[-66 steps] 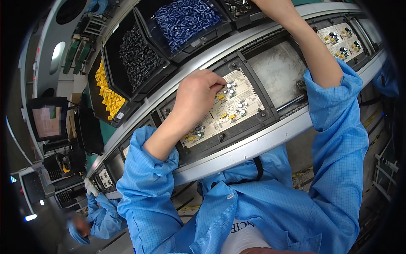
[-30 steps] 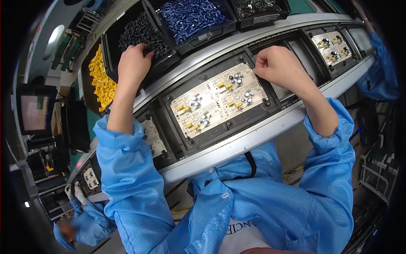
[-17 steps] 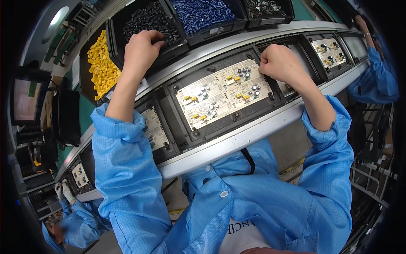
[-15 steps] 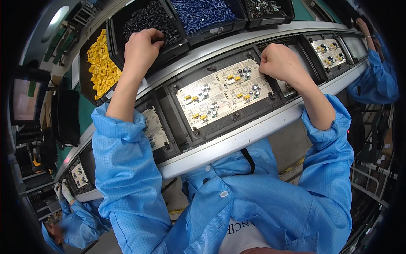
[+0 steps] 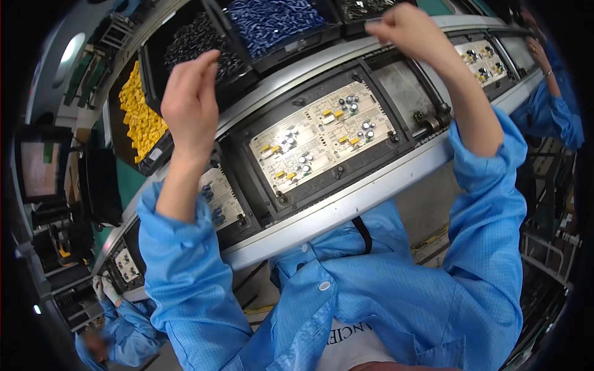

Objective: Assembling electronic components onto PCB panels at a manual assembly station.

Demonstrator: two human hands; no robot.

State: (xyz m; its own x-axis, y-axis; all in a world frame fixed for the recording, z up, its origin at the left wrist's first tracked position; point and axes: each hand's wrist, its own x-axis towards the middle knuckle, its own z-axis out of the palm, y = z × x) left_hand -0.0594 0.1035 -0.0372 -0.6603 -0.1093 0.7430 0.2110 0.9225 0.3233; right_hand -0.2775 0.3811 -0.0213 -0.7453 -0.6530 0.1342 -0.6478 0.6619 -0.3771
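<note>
My left hand (image 5: 190, 102) is raised at the near edge of the bin of small black parts (image 5: 197, 40). Its fingers are drawn together, and whatever they may hold is hidden. My right hand (image 5: 409, 32) reaches past the conveyor to the front of the bin of small metal parts (image 5: 364, 8), its fingertips pinched; I cannot make out what is in them. Between my forearms lies a pale circuit board (image 5: 312, 131) in a black carrier frame (image 5: 318, 185). Yellow blocks and round capacitors stand on the board in several clusters.
A bin of blue parts (image 5: 272, 25) stands between the black and metal ones; yellow parts (image 5: 139, 117) fill another at left. More boards sit along the silver-railed conveyor (image 5: 334, 207), including a partly covered board (image 5: 224, 201). Co-workers in blue are at both ends.
My right hand has moved from the board's right edge up to the metal-parts bin. My left hand has drawn back toward me from over the black parts. The view has shifted slightly.
</note>
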